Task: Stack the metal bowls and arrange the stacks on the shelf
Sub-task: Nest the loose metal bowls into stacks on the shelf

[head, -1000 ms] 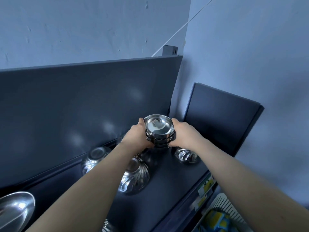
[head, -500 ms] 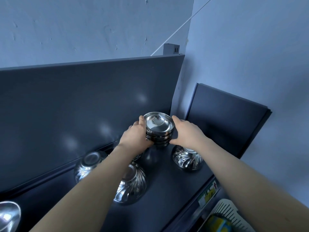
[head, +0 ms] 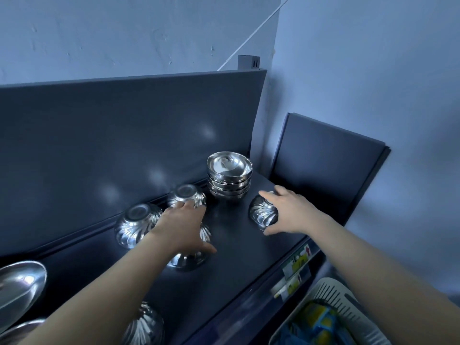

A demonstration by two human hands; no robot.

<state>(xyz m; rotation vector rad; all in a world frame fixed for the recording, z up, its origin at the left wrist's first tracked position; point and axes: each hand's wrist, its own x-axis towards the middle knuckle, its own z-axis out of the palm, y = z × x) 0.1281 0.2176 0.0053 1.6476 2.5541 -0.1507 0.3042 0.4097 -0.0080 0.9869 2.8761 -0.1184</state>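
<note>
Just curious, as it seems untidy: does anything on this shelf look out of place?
Yes. Several fluted bowls lie upside down, scattered across the shelf, while the stack stands upright in the back corner.

Bowl stack at shelf back corner.
</note>
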